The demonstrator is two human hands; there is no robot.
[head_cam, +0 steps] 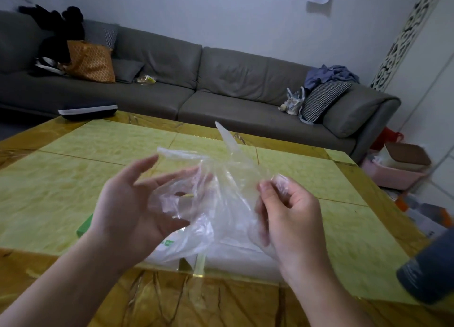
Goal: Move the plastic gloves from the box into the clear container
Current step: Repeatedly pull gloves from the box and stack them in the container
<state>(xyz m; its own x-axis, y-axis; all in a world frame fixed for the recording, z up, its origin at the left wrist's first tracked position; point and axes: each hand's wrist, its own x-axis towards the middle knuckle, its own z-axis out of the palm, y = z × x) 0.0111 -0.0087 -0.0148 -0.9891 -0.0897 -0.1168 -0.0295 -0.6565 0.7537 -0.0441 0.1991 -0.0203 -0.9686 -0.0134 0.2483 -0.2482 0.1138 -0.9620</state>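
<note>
— So, where are the gloves (216,194)?

— Up in the air between both hands, above the near edge of the table (73,174). They make one crumpled, see-through bunch; one thin tip sticks up toward the sofa (221,80).

— What is the right hand (287,211) doing?

— Its fingers are curled in, and thumb and forefinger pinch a fold of the plastic at the bunch's right side. More film drapes down over the back of that hand.

— And the left hand (130,203)?

— Palm turned inward, fingers spread and nearly straight. The film lies against its fingertips and thumb; it props the bunch rather than gripping it.

— Can you see the box (84,228)?

— Only a green corner, low on the table behind the left wrist. Just below the gloves lies a pale, flat shape with green print, mostly hidden; I cannot tell what it is.

— Anything else nearby?

— A dark cylinder (427,270) at the right edge, blurred. On the sofa sit an orange bag (89,62) and a checked cushion (321,100).
</note>
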